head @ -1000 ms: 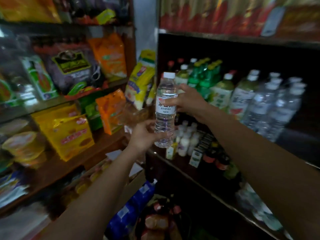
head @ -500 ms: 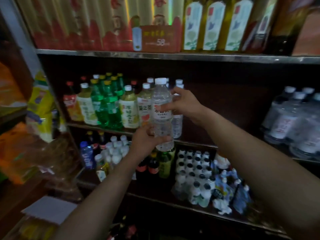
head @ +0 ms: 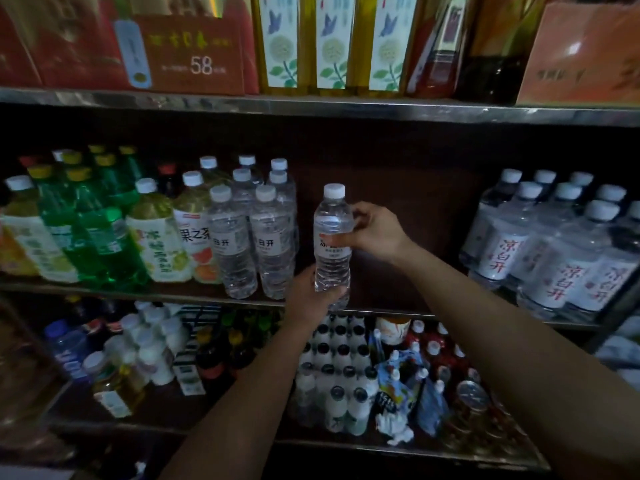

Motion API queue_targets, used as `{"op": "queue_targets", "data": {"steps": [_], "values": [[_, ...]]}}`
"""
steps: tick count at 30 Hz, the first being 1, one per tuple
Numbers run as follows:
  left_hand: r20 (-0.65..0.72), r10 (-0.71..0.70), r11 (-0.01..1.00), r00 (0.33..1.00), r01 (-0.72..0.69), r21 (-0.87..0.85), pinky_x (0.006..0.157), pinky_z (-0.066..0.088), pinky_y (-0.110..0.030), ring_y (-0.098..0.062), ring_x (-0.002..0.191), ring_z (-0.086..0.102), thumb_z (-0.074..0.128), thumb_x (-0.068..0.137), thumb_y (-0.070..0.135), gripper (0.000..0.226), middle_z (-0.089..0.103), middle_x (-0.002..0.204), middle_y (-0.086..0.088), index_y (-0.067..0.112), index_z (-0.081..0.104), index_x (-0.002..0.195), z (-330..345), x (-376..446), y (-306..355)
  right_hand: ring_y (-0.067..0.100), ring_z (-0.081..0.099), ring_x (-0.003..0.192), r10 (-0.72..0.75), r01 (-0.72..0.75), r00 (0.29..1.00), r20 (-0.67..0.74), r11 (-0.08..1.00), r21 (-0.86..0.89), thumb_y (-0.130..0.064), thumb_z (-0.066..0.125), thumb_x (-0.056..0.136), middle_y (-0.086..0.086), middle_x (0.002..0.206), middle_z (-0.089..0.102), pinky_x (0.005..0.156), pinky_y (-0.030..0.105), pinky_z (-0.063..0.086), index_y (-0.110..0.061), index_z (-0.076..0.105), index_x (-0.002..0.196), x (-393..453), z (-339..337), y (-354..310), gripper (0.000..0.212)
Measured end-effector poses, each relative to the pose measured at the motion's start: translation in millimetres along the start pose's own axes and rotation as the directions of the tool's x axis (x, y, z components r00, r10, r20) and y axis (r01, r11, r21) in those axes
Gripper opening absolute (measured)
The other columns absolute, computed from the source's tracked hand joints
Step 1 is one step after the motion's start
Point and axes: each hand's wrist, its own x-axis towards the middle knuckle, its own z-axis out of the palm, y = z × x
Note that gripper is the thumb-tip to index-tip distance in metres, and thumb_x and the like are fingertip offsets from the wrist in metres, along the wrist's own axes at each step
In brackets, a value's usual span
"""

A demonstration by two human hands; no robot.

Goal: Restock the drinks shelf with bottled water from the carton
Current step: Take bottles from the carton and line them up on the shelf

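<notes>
A clear water bottle with a white cap is standing upright in the air, right in front of the gap in the middle of the drinks shelf. Its bottom is sitting just above the front edge of that shelf. I cannot tell if it is touching the shelf.

Two hands are holding it. The left hand is curling around the bottom of the bottle from below. The right hand is gripping the middle of the bottle from the right side, with its thumb lying across the label.

Just to the left, more water bottles of the same kind are standing in rows on the shelf. Next to them, further left, yellow tea bottles and green soda bottles are standing close together. Far to the right, well apart from the held bottle, a group of bigger water bottles with red writing is sitting on the shelf.

Below, small white-capped bottles and other little drinks are filling the lower shelf. Above, tall boxes with flower pictures and a red box showing the number 58 are standing on the top shelf.
</notes>
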Motion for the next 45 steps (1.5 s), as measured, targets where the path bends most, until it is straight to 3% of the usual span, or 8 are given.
{"op": "queue_targets", "data": {"steps": [7, 10, 13, 17, 27, 34, 39, 45], "values": [[-0.1, -0.11, 0.979, 0.989, 0.125, 0.163, 0.09, 0.049, -0.043, -0.029, 0.103, 0.06, 0.06, 0.089, 0.018, 0.024, 0.066, 0.111, -0.01, 0.015, 0.061, 0.113, 18.0, 27.6, 1.8, 0.008, 0.068, 0.091, 0.007, 0.0, 0.997, -0.079, 0.997, 0.08, -0.021, 0.088, 0.063, -0.005, 0.094, 0.072, 0.087, 0.029, 0.056, -0.018, 0.067, 0.111, 43.9, 17.8, 22.5, 0.052], [-0.123, -0.335, 0.936, 0.934, 0.315, -0.156, 0.096, 0.046, -0.037, -0.022, 0.104, 0.056, 0.06, 0.091, 0.015, 0.013, 0.061, 0.103, 0.0, 0.013, 0.06, 0.104, 25.1, 35.2, 0.2, 0.008, 0.067, 0.092, -0.025, 0.033, 0.993, -0.118, 0.997, 0.065, -0.02, 0.087, 0.065, -0.005, 0.097, 0.071, 0.086, 0.026, 0.055, -0.017, 0.066, 0.117, 64.0, 24.4, 24.9, 0.056], [0.01, -0.536, 0.595, 0.844, 0.386, -0.705, 0.1, 0.044, -0.035, -0.022, 0.094, 0.056, 0.046, 0.095, -0.002, 0.012, 0.057, 0.092, -0.008, 0.005, 0.055, 0.091, 28.6, 50.2, 3.6, 0.007, 0.065, 0.09, -0.017, 0.034, 0.986, -0.168, 0.995, 0.098, -0.019, 0.086, 0.066, -0.008, 0.096, 0.067, 0.08, 0.019, 0.053, -0.017, 0.064, 0.121, 83.3, 31.9, 28.1, 0.059], [0.059, -0.521, 0.417, 0.851, 0.314, -0.853, 0.108, 0.039, -0.04, -0.018, 0.089, 0.056, 0.039, 0.093, -0.012, 0.025, 0.059, 0.098, -0.013, 0.001, 0.057, 0.101, 30.0, 79.0, 5.7, 0.007, 0.066, 0.089, -0.052, 0.067, 0.975, -0.214, 0.996, 0.064, -0.022, 0.086, 0.066, -0.007, 0.095, 0.068, 0.079, 0.019, 0.054, -0.017, 0.065, 0.12, 108.4, 40.0, 32.4, 0.058], [-0.008, -0.402, 0.689, 0.916, 0.296, -0.661, 0.074, 0.043, -0.022, -0.005, 0.072, 0.046, 0.036, 0.091, -0.013, 0.059, 0.044, 0.082, 0.01, 0.016, 0.032, 0.142, 47.9, 102.9, 10.2, 0.019, 0.061, 0.098, -0.014, -0.014, 0.978, -0.208, 0.991, -0.133, -0.041, 0.088, 0.06, 0.005, 0.109, 0.063, 0.073, 0.027, 0.047, -0.013, 0.05, 0.112, 139.4, 47.5, 36.2, 0.07], [0.051, -0.377, 0.81, 0.925, 0.355, -0.467, 0.077, 0.047, -0.03, -0.012, 0.082, 0.053, 0.043, 0.09, -0.006, 0.04, 0.053, 0.09, 0.005, 0.024, 0.046, 0.116, 42.0, 94.9, 14.2, 0.014, 0.058, 0.088, 0.072, -0.08, 0.992, -0.103, 0.994, -0.075, -0.033, 0.084, 0.07, -0.002, 0.092, 0.057, 0.078, 0.028, 0.048, -0.012, 0.047, 0.118, 112.0, 23.3, 30.8, 0.064], [0.082, -0.373, 0.872, 0.924, 0.379, -0.311, 0.088, 0.044, -0.033, -0.014, 0.092, 0.05, 0.047, 0.094, 0.002, 0.052, 0.051, 0.107, 0.003, 0.02, 0.035, 0.142, 30.6, 83.0, 23.3, 0.016, 0.062, 0.083, 0.078, -0.087, 0.986, -0.15, 0.995, -0.055, -0.033, 0.077, 0.077, 0.002, 0.089, 0.063, 0.067, 0.022, 0.048, -0.015, 0.054, 0.102, 89.0, 16.6, 32.8, 0.038], [0.144, -0.401, 0.904, 0.905, 0.416, -0.102, 0.073, 0.044, -0.028, -0.012, 0.08, 0.051, 0.043, 0.1, 0.027, 0.018, 0.05, 0.084, 0.004, 0.023, 0.052, 0.085, 14.7, 55.0, 29.9, 0.02, 0.063, 0.078, 0.107, -0.115, 0.988, -0.114, 0.991, -0.065, -0.035, 0.07, 0.083, 0.005, 0.081, 0.068, 0.078, 0.039, 0.054, -0.023, 0.058, 0.071, 56.6, 10.5, 28.7, 0.021]]}}
